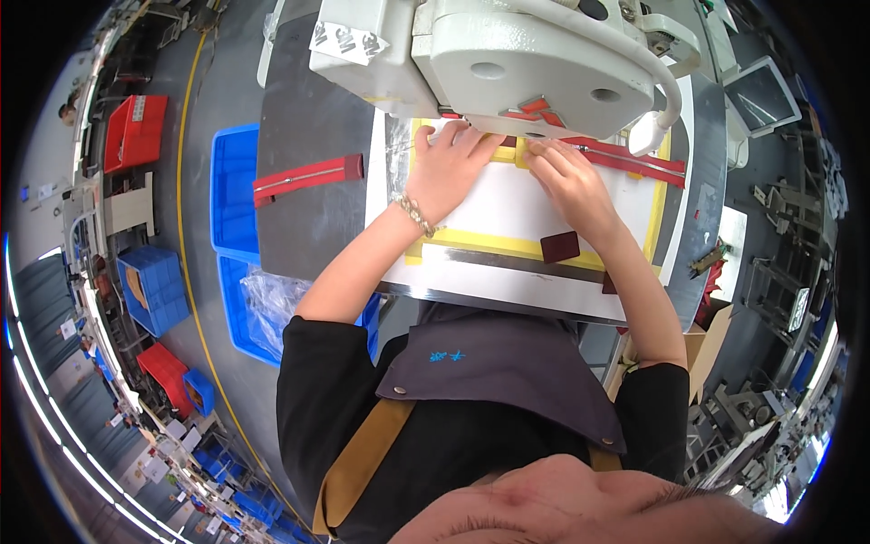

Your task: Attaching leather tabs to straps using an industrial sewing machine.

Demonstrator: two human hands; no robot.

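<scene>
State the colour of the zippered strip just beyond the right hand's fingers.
The zippered strip is red, best seen in the head view.

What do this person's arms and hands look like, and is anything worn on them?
The left hand and right hand are gloveless. Black sleeves end near the elbows. A light-coloured beaded bracelet circles the left wrist; none shows on the right.

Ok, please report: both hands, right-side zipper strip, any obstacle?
Left hand spread over white board. Right hand beside red zipper strip. Machine head close to both hands.
</scene>
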